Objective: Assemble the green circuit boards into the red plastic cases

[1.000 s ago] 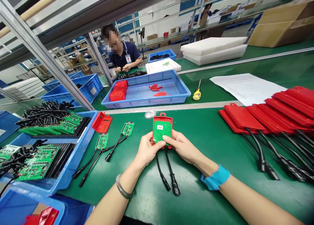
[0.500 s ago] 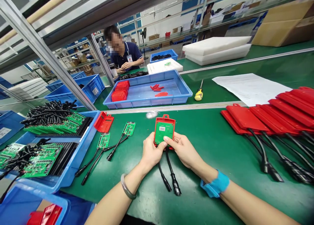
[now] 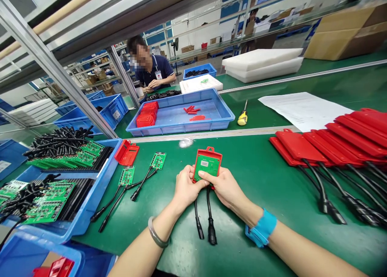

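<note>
Clearly, left grip [image 3: 185, 188] and right grip [image 3: 226, 185] flank the red case [image 3: 208, 152].

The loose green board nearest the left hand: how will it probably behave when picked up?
The green board looks thin and flat, so it is probably light and stiff. Lying uncased, it may be fragile. Its black cables, longer than the board, would probably trail.

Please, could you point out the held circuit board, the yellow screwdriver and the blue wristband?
Held circuit board [image 3: 211, 167]: head view, on its green face.
Yellow screwdriver [image 3: 242, 118]: head view, on its handle.
Blue wristband [image 3: 264, 228]: head view, on its outer surface.
</note>
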### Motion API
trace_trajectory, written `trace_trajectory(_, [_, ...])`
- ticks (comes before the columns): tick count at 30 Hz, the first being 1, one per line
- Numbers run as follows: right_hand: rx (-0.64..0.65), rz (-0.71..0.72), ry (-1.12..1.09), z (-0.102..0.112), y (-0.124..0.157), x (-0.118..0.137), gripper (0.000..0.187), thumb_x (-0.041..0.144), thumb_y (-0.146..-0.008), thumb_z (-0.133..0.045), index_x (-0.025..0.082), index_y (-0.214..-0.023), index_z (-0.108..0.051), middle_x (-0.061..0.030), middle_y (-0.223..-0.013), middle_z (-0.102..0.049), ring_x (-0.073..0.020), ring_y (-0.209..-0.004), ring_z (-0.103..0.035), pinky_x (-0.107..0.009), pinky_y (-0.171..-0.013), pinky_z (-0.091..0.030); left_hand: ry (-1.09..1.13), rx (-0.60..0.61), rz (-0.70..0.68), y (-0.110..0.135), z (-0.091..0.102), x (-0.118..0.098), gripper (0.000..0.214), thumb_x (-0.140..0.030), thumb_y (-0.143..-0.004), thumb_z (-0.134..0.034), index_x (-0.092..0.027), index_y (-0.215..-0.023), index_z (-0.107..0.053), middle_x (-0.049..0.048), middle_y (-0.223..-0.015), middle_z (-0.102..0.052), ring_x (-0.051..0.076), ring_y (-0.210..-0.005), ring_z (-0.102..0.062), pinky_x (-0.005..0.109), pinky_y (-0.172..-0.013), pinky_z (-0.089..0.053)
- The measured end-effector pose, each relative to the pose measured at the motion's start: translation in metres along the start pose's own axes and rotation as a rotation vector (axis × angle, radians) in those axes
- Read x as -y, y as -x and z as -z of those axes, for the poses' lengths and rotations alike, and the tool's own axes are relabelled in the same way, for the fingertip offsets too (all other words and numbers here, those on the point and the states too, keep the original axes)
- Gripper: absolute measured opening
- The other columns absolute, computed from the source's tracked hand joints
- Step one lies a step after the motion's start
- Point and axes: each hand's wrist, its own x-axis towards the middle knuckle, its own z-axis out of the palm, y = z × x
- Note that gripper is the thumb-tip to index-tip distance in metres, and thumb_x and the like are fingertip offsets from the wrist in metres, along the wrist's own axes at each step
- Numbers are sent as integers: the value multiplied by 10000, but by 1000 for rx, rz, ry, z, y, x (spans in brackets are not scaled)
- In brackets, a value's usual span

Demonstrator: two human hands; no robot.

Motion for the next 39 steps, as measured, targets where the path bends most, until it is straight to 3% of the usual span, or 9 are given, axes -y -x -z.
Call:
trace_trajectory(6, [-51,46,47,-4,2,-1,318,386,-577,-812,182,-783,-680,-45,-806,-721,-245,-777,-658,-416,-834,-493,-137,-38,-68,1,-3,3,286,-266,-613,-734,-196,-723,-480,-36,-655,-625,113,-572,-561,216,-547,-441])
trace_trajectory(12, [118,-8,51,0,-5,12,346,417,-677,-746,182,-917,-663,-55,-903,-709,-220,-828,-650,-368,-810,-504,187,-3,-17,2,-5,-10,350,-289,-606,-763,-185,-751,-462,-6,-715,-649,112,-593,-592,254,-600,-503])
trace_trajectory(17, [216,-46,100,6,-5,21,339,487,-804,-585,217,-998,-654,-44,-963,-693,-184,-832,-648,-345,-808,-503,341,-98,11,2,1,-23,425,-283,-601,-782,-165,-910,-515,19,-809,-676,134,-681,-634,276,-655,-523])
trace_trajectory(23, [270,181,448,6,-2,18,297,420,-837,-524,216,-1030,-622,-29,-946,-687,-195,-832,-628,-332,-803,-489,422,-78,17,0,4,-21,420,-264,-602,-781,-146,-937,-558,33,-842,-686,140,-710,-641,289,-700,-521])
trace_trajectory(28, [173,285,625,6,0,12,216,341,-856,-495,204,-959,-625,-50,-890,-684,-215,-777,-621,-337,-730,-483,405,-47,41,3,3,-19,423,-259,-611,-776,-140,-953,-559,42,-856,-683,139,-698,-636,268,-650,-520])
trace_trajectory(31, [180,270,599,5,1,11,214,347,-867,-483,206,-954,-618,-59,-927,-679,-215,-810,-624,-347,-748,-494,414,-32,34,3,5,-19,394,-267,-631,-761,-139,-945,-562,44,-852,-681,143,-688,-633,279,-645,-521])
trace_trajectory(35, [325,135,327,3,0,7,275,389,-853,-532,217,-1065,-565,-54,-1041,-655,-203,-908,-628,-368,-845,-504,428,-75,-10,1,6,-18,371,-245,-637,-755,-146,-941,-566,30,-841,-676,137,-714,-627,285,-705,-507])
trace_trajectory(39, [308,55,240,2,0,5,379,426,-821,-587,217,-1131,-526,-58,-1034,-662,-203,-878,-644,-397,-865,-504,408,-89,-51,0,5,-18,358,-230,-640,-751,-137,-942,-582,36,-848,-681,129,-740,-622,274,-757,-485])
